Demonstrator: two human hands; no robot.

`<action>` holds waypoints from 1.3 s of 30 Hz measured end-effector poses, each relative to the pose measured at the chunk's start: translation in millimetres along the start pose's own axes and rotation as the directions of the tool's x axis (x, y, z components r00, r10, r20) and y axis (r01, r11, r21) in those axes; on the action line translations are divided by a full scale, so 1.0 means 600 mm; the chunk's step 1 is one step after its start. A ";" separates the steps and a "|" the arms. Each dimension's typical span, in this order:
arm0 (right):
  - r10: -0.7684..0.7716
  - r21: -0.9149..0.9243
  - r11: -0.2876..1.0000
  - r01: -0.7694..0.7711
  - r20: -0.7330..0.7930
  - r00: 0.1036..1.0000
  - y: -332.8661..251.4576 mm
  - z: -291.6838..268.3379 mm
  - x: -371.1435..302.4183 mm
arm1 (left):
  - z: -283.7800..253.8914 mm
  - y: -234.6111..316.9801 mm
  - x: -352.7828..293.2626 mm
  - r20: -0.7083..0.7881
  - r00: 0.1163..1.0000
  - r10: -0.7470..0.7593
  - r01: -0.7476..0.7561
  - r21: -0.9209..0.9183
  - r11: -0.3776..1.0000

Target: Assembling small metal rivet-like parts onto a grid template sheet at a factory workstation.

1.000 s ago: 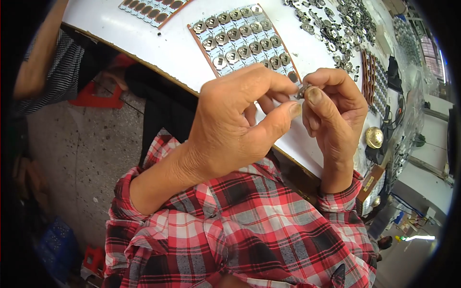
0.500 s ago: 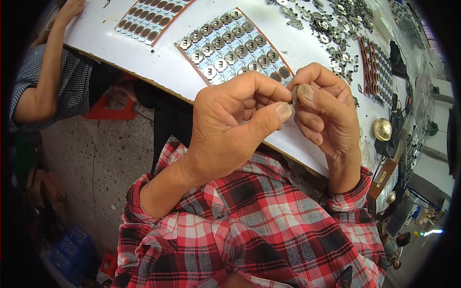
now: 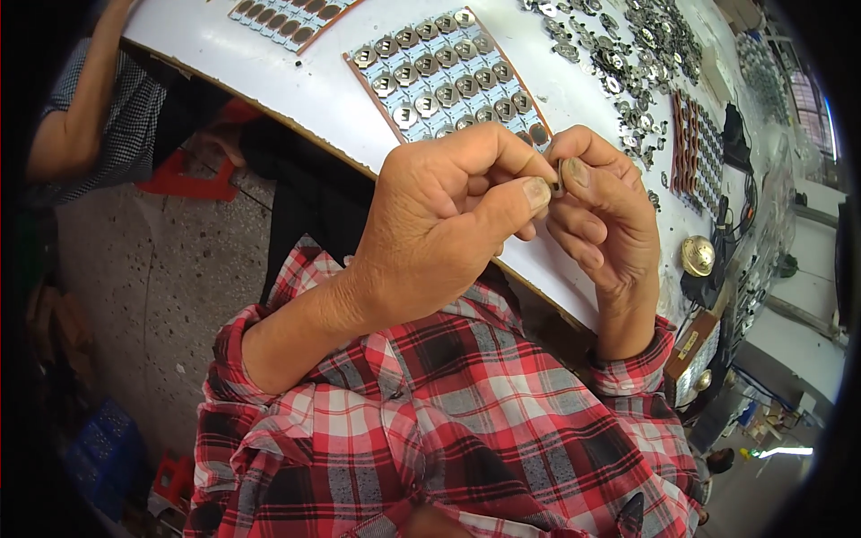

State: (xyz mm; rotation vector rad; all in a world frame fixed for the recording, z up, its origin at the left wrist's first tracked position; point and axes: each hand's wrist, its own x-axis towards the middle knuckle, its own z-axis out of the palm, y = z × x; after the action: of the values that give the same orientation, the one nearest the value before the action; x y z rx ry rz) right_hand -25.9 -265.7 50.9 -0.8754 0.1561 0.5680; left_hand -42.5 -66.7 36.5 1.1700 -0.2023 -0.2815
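Observation:
Just past the table's front edge, my two hands meet over a small metal piece, grey with a dark spot; most of it is hidden by the fingers. My right hand pinches it between thumb and forefinger, the other fingers curled. From the other side, my left hand has its thumb and forefinger closed at the piece's edge. Beyond the hands lies a light-blue circuit board panel bearing rows of silver octagonal metal parts. One dark round spot without such a part shows near my fingertips.
Loose metal parts are heaped at the back right. A second panel lies at the back left, and brown-edged panels stand at the right near a brass-coloured dome. At the left, another person's arm rests by the table edge.
The view has shifted slightly, so the panel sits a little farther right. My fingers have turned the small piece, showing a dark spot on it. Both hands stay together.

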 end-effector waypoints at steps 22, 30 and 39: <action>-0.472 -0.787 0.561 0.257 -0.049 0.880 0.000 -0.022 0.008 | -0.049 -0.031 0.030 0.231 0.810 0.539 -0.372 0.913 0.167; -0.498 -0.844 0.451 0.289 0.031 0.867 0.019 -0.016 0.028 | -0.072 -0.053 0.031 0.225 0.832 0.507 -0.370 0.907 0.203; -0.476 -0.935 0.233 0.268 0.131 0.870 0.014 -0.016 0.026 | -0.075 -0.052 0.031 0.234 0.842 0.487 -0.379 0.898 0.224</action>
State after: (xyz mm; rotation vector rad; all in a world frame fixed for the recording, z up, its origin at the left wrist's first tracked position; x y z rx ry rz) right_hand -16.3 -262.4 33.3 -2.0906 -0.2856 0.0237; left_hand -14.7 -44.9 -9.3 2.2176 -0.6668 0.5215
